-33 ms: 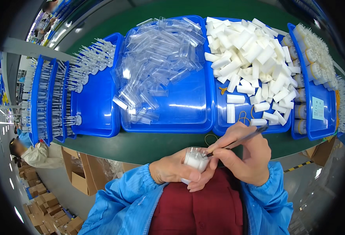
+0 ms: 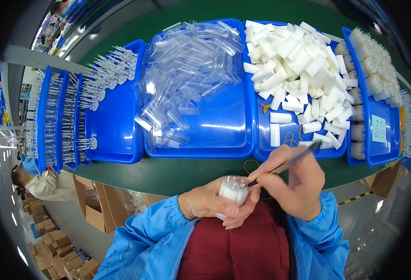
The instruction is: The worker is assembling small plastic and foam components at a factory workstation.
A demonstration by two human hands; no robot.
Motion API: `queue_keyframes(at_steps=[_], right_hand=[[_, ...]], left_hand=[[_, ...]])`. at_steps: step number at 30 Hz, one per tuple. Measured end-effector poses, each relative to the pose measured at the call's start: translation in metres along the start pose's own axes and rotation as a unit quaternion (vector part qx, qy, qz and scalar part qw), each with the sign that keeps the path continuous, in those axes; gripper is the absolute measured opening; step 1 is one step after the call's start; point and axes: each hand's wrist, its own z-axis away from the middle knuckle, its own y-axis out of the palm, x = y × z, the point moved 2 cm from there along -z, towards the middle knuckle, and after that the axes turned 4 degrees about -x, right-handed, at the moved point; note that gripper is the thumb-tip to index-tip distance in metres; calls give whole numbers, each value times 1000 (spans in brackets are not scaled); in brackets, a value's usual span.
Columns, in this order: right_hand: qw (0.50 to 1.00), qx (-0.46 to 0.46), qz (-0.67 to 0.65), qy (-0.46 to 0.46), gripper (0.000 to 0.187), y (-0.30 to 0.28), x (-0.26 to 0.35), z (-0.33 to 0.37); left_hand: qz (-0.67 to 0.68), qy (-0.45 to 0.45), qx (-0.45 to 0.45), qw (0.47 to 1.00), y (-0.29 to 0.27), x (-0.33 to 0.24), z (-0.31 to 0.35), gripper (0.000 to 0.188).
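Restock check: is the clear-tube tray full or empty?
The tray is partly full: clear tubes cover back and left; bare blue shows front right.

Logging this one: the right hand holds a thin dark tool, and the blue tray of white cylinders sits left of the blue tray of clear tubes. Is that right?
Not quite: in the head view, the blue tray of white cylinders sits right of the blue tray of clear tubes. The right hand does hold a thin dark tool.

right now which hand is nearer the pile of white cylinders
Right. The right hand, holding a thin dark tool, is just below the pile of white cylinders in the picture; the left hand is lower and farther left.
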Motion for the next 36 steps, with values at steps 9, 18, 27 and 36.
queue_keyframes(at_steps=[9,18,27,36], right_hand=[[935,-9,-262,238,24,0,-5,-1],[919,29,-301,253,25,2,-11,-5],[971,16,-165,175,19,4,-3,-1],[977,-88,-163,110,20,5,0,1]], left_hand=[[5,3,7,1000,-2,0,1,45],[-16,1,12,1000,1,0,2,44],[-13,4,1,1000,-1,3,2,40],[24,10,11,1000,-2,4,2,38]])
